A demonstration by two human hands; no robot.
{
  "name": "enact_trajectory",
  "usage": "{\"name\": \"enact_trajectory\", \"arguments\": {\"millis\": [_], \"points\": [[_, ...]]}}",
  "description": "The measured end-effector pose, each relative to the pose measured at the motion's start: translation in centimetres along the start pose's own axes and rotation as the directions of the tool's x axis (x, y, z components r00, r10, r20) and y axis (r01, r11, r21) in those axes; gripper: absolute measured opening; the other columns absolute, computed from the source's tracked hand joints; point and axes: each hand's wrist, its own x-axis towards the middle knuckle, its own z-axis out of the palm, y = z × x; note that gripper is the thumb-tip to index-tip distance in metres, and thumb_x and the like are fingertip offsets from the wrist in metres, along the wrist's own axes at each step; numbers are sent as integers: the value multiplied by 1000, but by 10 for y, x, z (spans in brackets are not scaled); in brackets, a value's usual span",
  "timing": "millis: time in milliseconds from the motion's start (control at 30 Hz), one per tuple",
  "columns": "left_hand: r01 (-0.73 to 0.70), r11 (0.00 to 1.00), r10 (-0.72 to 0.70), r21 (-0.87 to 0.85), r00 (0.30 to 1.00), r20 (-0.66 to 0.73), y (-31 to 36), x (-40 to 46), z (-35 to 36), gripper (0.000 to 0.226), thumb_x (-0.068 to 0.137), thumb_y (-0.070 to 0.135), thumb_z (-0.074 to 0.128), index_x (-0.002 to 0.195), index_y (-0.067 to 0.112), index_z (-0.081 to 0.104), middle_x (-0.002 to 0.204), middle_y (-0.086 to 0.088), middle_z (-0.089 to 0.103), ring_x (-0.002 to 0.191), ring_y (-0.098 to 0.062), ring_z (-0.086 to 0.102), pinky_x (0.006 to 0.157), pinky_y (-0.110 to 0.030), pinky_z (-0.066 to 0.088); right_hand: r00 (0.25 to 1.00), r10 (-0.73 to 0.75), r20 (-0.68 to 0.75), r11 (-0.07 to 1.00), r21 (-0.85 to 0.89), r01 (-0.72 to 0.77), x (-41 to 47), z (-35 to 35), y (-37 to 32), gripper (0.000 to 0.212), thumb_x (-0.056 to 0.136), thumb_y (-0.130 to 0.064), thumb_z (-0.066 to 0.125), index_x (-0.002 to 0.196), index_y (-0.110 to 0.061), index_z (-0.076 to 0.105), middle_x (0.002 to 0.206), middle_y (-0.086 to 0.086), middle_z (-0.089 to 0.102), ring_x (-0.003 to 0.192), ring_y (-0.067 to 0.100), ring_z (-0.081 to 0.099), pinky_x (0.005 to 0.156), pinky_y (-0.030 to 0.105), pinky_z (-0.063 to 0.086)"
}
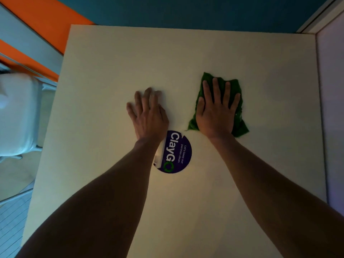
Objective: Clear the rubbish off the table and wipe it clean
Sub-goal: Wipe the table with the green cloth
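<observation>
A pale square table (111,71) fills the view. My right hand (216,110) lies flat, fingers spread, pressing a crumpled green cloth (238,123) onto the tabletop right of centre. My left hand (149,110) rests palm down on the bare tabletop left of the cloth, fingers slightly apart and blurred, holding nothing. A round dark blue sticker (178,153) reading "ClayGO" sits on the table just below my left wrist, partly hidden by my forearm. No rubbish shows on the table.
A white chair (16,112) stands off the table's left edge. An orange and teal wall (186,10) runs behind the far edge. A pale panel (331,108) borders the table's right side.
</observation>
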Motion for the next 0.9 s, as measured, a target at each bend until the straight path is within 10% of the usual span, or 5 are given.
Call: {"name": "enact_trajectory", "arguments": {"millis": [567,900], "points": [[-5,999,6,38,1000,-3,5,1,4,55,102,38,22,156,29,19,168,1,11,155,-26,-4,123,-57,3,960,-279,25,960,11,279,42,2,-37,55,104,-45,13,156,-28,18,165,0,15,152,32,8,120,58,6],[83,997,-83,2,992,-98,42,45,-2,47,91,34,34,135,23,46,144,-5,44,136,-29,36,110,-51,31,956,-288,62,957,-24,290,28,-1,-17,55,103,-45,14,156,-30,17,164,0,17,152,32,9,118,60,8]]}}
